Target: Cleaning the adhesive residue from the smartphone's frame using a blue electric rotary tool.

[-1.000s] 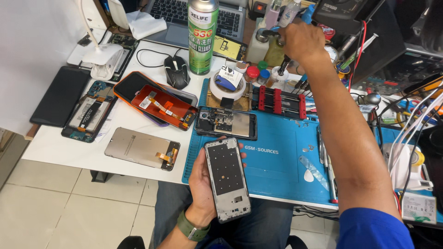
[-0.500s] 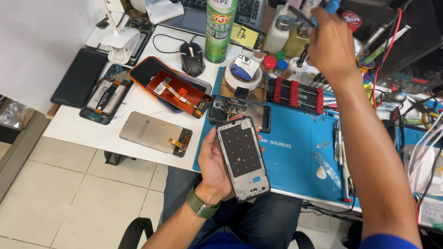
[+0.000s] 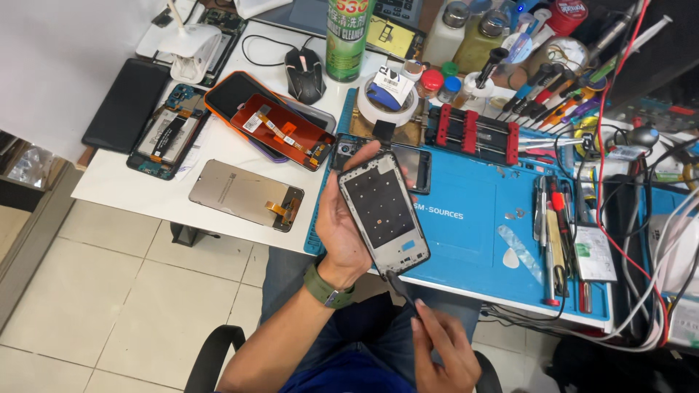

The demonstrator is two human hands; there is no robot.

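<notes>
My left hand (image 3: 341, 234) holds a black phone frame (image 3: 384, 211) upright over the near edge of the blue work mat (image 3: 470, 236), inner side facing me. A green watch strap wraps that wrist. My right hand (image 3: 441, 354) is low, near my lap, pinching a thin dark tool (image 3: 400, 283). The tool's tip points up at the bottom end of the frame. Whether it touches the frame I cannot tell.
On the white table lie a silver display panel (image 3: 244, 192), an orange-edged screen (image 3: 280, 127), an opened phone (image 3: 166, 138), a black phone (image 3: 124, 105) and a mouse (image 3: 304, 73). A green spray can (image 3: 348, 36), tape roll (image 3: 386, 105), red clamp fixture (image 3: 473, 132), hand tools (image 3: 553, 225) and cables (image 3: 641, 218) crowd the back and right.
My right hand has come down from the bottles at the back of the table to below the phone frame, now holding a thin tool. The left hand tilted the frame slightly.
</notes>
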